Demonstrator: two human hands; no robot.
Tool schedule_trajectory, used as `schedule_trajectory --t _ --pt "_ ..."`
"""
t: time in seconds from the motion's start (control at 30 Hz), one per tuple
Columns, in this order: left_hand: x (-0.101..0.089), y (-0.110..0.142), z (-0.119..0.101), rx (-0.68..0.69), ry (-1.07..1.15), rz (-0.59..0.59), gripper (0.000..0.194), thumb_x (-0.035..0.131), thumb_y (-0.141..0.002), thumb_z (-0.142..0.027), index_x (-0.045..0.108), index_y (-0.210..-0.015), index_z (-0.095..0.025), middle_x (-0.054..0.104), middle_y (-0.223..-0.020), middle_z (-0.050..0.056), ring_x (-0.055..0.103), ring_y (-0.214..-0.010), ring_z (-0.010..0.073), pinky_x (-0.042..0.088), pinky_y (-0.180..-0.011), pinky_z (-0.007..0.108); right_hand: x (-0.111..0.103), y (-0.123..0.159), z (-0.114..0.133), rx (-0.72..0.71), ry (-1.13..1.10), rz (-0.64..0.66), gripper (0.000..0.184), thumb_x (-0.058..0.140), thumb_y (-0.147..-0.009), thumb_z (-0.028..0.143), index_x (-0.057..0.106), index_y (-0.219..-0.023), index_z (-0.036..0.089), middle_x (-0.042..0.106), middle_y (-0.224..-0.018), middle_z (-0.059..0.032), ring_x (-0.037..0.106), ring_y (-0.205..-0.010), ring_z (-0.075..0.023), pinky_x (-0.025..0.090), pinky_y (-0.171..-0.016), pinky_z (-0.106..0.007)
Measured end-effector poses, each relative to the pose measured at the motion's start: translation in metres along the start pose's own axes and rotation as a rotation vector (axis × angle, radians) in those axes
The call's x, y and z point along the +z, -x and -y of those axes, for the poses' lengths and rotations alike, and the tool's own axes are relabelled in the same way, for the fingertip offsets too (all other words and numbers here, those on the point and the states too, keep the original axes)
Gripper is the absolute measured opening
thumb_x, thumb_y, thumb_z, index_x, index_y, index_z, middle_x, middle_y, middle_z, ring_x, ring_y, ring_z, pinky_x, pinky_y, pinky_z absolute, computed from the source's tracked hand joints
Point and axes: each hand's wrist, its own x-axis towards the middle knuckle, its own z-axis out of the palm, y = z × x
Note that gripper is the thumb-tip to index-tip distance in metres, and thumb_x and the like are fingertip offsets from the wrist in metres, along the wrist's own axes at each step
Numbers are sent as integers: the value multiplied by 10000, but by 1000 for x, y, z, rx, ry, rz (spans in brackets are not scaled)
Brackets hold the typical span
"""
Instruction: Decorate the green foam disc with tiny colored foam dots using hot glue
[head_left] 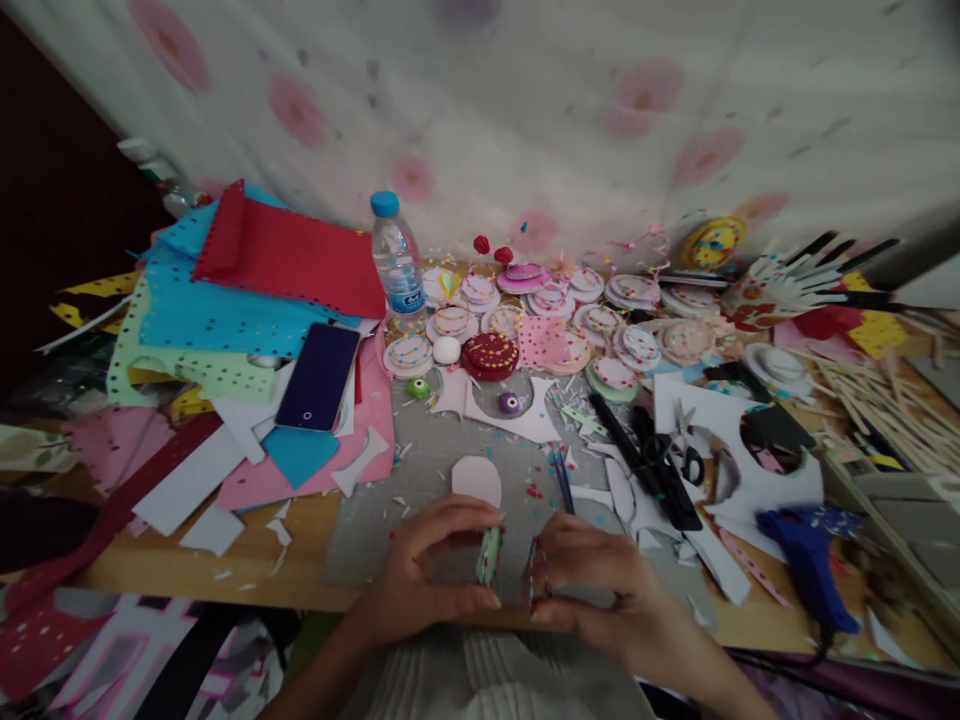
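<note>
My left hand pinches a small green foam disc on edge between thumb and fingers, at the near edge of the grey cutting mat. Just to its right, my right hand pinches a thin strip dotted with coloured spots. The disc and the strip are a few centimetres apart. A pale pink foam oval lies on the mat just beyond my hands.
Several decorated foam discs cover the far table. A water bottle and a phone sit left of centre beside stacked foam sheets. Scissors, a blue glue gun and wooden sticks lie to the right.
</note>
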Motion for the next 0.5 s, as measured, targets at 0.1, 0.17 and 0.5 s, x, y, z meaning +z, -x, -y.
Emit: schedule_trajectory --t 0.1,0.17,0.5 --pt "3 3 7 -17 34 -12 524 820 -717 -275 671 -1216 -331 609 -1229 89 584 -1145 265 524 -932 349 2 2 -2 10 -3 -10 55 670 -863 246 725 -859 243 721 -754 -9 605 -753 -158 466 -695 -298" --pt "4 4 10 -35 39 -2 522 817 -721 -276 670 -1220 -323 606 -1231 97 579 -1149 268 523 -930 351 2 2 -2 33 1 -24 68 668 -864 263 728 -848 237 705 -735 -15 602 -745 -156 463 -675 -287" --pt "6 1 25 -41 181 -130 589 817 -717 -251 612 -1262 -342 595 -1210 78 590 -1115 255 526 -903 339 -5 -3 0 177 -24 -255 200 637 -874 388 742 -906 221 710 -742 -42 654 -711 -158 523 -651 -252"
